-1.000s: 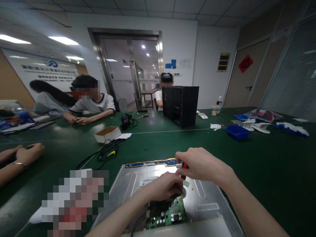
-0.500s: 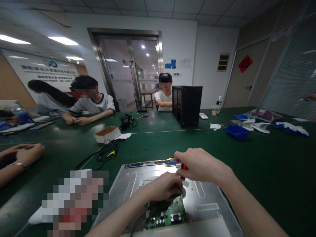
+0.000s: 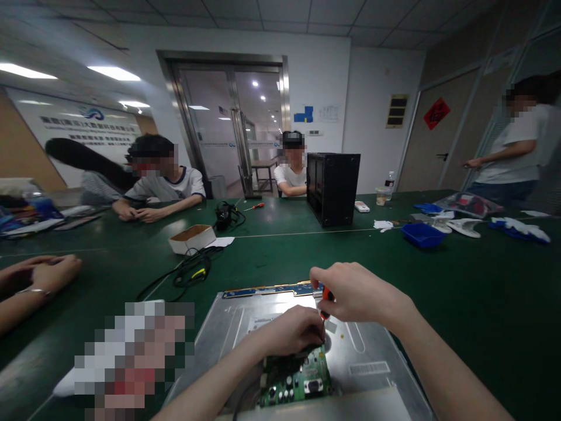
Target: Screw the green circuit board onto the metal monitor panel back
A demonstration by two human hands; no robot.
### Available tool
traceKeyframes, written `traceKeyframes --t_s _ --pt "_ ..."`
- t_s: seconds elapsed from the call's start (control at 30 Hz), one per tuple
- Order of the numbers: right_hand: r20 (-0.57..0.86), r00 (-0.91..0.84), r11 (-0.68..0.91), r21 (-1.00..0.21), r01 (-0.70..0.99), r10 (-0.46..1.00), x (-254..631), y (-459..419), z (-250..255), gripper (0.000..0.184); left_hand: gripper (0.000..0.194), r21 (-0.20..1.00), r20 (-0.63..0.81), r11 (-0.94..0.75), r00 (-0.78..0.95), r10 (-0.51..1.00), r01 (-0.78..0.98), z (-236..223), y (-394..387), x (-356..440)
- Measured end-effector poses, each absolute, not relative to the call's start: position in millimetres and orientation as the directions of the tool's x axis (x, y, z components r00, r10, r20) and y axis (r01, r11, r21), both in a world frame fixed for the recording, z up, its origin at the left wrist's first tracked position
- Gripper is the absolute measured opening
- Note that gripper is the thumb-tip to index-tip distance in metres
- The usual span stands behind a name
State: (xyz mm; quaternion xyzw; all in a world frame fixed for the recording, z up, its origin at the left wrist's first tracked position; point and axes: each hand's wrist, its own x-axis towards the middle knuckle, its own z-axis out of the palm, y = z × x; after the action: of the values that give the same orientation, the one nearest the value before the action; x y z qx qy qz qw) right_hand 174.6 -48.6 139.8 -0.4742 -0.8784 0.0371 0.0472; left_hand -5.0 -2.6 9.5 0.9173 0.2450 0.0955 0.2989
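A silver metal panel lies flat on the green table in front of me, with a blue strip board along its far edge. A green circuit board sits on the panel near me. My right hand is closed round a red-handled screwdriver, its tip pointing down at the panel. My left hand is curled, fingers pressed together just above the circuit board, right beside the screwdriver's tip; what it pinches is hidden.
A black computer case, an open cardboard box, black cables, a blue tray and another screwdriver lie on the table. Two people sit across; another person's hands rest at left; someone stands at far right.
My hands have barely moved on the screwdriver. A standing person has come into view at the far right. The black case has shifted slightly right, uncovering the seated person behind it.
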Motion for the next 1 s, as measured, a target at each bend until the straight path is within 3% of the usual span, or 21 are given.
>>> traceKeyframes --t_s 0.7,1.0 --pt "0.048 -0.483 0.485 -0.042 0.873 0.874 170.4 -46.6 139.3 0.027 0.016 0.563 0.030 -0.711 0.848 0.528 0.423 12.5 -5.3 -6.2" --pt "0.021 -0.571 0.570 -0.108 0.815 0.821 178.3 -49.9 139.7 0.030 0.016 0.604 0.048 -0.698 0.857 0.513 0.384 7.5 -1.7 -5.7"
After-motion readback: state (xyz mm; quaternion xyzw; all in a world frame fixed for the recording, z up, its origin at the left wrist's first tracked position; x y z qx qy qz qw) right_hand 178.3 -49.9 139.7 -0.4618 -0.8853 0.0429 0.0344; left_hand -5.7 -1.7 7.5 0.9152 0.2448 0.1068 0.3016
